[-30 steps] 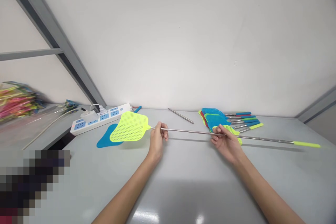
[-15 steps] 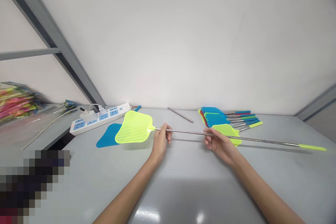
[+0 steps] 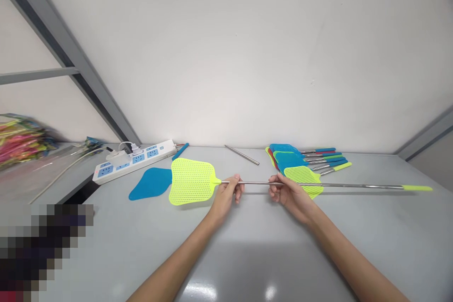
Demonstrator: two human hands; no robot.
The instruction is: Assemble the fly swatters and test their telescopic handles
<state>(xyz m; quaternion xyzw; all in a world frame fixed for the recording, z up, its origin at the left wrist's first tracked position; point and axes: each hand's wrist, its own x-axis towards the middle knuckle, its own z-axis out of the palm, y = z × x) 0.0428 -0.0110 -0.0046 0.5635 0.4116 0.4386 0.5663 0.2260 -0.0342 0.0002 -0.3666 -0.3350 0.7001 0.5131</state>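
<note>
A yellow-green fly swatter with a long, extended metal rod lies crosswise in my two hands, just above the table. Its perforated head points left and its yellow-green grip is at the far right. My left hand pinches the rod close to the head. My right hand has its fingers closed on the rod nearer the middle. Behind the rod on the right, several fly swatters in blue, yellow-green and red lie in an overlapping stack, with shorter rods. A blue swatter head lies flat on the left, partly behind the yellow-green head.
A white power strip with plugs sits at the table's left rear. A loose metal tube and a blue handle lie near the wall. Bagged colourful items are at the far left. The grey table meets a white wall.
The swatter's head has shifted right and slightly down, and its rod is more level. My left hand has moved right, closer to my right hand, which has shifted slightly left.
</note>
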